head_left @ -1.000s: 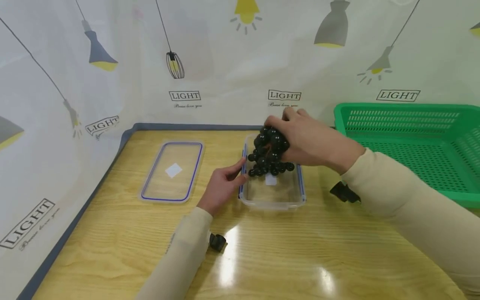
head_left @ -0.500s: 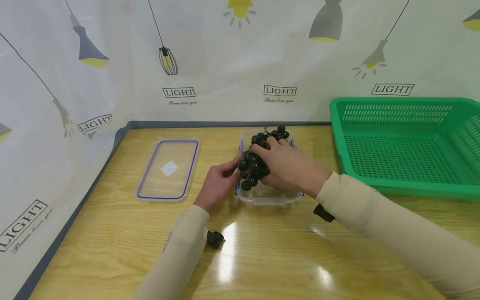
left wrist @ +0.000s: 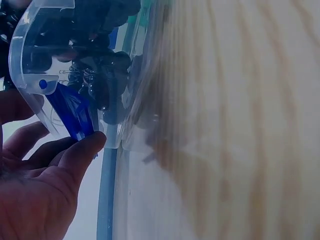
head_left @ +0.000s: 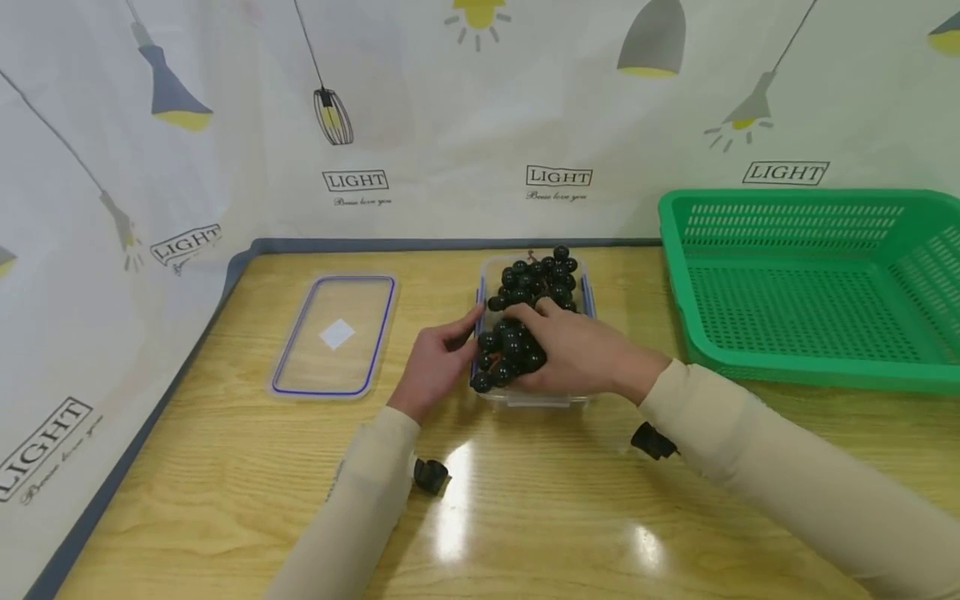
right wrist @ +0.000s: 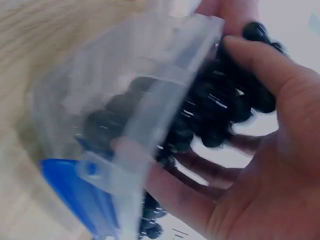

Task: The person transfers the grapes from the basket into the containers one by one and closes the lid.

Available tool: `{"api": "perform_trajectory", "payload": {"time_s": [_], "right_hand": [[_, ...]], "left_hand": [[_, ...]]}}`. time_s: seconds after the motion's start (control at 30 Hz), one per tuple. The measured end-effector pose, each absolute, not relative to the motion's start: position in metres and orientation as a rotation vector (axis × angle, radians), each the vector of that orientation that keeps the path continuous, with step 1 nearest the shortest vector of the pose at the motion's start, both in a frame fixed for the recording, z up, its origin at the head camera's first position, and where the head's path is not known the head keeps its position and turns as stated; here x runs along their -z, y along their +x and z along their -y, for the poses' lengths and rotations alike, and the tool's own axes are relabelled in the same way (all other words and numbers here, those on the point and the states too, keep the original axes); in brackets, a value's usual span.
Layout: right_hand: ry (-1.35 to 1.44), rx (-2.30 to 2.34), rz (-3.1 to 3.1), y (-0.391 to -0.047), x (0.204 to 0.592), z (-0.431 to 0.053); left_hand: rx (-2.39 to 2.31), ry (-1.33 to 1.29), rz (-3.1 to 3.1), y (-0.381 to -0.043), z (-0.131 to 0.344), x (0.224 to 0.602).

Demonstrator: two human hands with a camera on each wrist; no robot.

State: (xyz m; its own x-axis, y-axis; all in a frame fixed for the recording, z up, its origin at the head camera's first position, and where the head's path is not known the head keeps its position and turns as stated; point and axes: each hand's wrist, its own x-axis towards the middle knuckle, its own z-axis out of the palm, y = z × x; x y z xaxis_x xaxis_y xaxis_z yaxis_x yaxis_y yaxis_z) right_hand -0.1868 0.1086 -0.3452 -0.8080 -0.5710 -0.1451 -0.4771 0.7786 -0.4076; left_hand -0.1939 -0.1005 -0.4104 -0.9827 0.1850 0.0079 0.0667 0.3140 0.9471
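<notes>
The clear container [head_left: 538,402] stands on the table [head_left: 525,517] with its open side up, and the dark grapes [head_left: 512,343] lie partly inside it, partly heaped above its rim. The left hand [head_left: 435,367] pinches the blue latch [left wrist: 75,112] on the container's left side between thumb and fingers, probably so the light box does not slide. The right hand [head_left: 581,350] reaches over the container from its right; its fingers curl round the nearer grapes, which seems to suit a loose load that could roll or spill (whether this is one bunch or two, I cannot tell).

The lid [head_left: 337,362] lies flat to the left of the container, well apart, probably put there to leave the opening free. The green basket [head_left: 825,371] stands to the container's right.

For edges, grapes overlap the container's near left corner, so that rim could catch them. Behind the container the printed curtain [head_left: 450,150] leaves little room; the widest stretch of table is in front of it.
</notes>
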Motion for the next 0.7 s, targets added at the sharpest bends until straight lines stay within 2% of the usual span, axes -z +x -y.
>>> {"api": "perform_trajectory", "payload": {"time_s": [0.3, 0.5, 0.7], "right_hand": [[-1.203, 0.559, -2.766, -0.181, 0.335, -0.107], [-1.075, 0.810, -2.710, -0.186, 0.349, -0.108], [-1.012, 0.850, -2.685, -0.193, 0.361, -0.106]], "left_hand": [[-1.789, 0.244, -2.422, -0.192, 0.100, 0.405], [-1.780, 0.219, -2.442, -0.194, 0.101, 0.410], [-1.790, 0.213, -2.442, -0.195, 0.100, 0.412]]}}
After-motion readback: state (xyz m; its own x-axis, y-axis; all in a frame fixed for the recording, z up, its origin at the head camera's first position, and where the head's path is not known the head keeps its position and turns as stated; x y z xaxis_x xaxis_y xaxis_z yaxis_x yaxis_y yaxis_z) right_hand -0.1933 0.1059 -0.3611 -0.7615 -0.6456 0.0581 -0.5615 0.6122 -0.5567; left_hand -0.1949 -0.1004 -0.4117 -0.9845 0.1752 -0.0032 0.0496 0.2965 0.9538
